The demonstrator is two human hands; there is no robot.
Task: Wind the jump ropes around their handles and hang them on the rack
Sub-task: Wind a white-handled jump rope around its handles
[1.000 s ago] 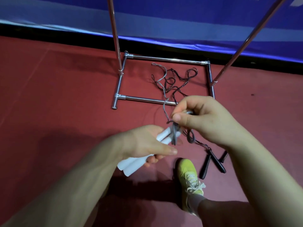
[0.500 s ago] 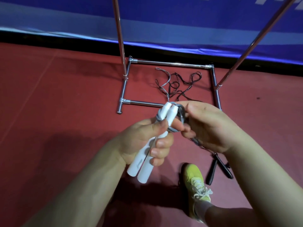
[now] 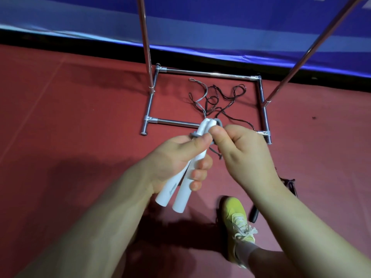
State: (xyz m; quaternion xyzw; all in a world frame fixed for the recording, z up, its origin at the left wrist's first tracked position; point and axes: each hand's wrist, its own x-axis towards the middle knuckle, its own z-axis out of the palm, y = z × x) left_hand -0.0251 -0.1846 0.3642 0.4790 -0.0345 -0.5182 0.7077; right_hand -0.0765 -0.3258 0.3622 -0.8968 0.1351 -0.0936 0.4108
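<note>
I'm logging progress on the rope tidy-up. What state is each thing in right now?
White handles: held together in the left hand.
Grey rope: few turns wound, rest loose on the floor.
Right hand: pinching the grey rope at the handle tops.
Black rope: tangled, unwound on the floor.
Rack: standing, nothing seen hung.

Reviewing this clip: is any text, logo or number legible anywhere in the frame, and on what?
Nothing legible.
White plastic jump-rope handles in the left hand: a small grey mark on one, too blurred to read.
Blue banner behind the chrome rack: white lettering cut off at the top right edge, unreadable.
</note>
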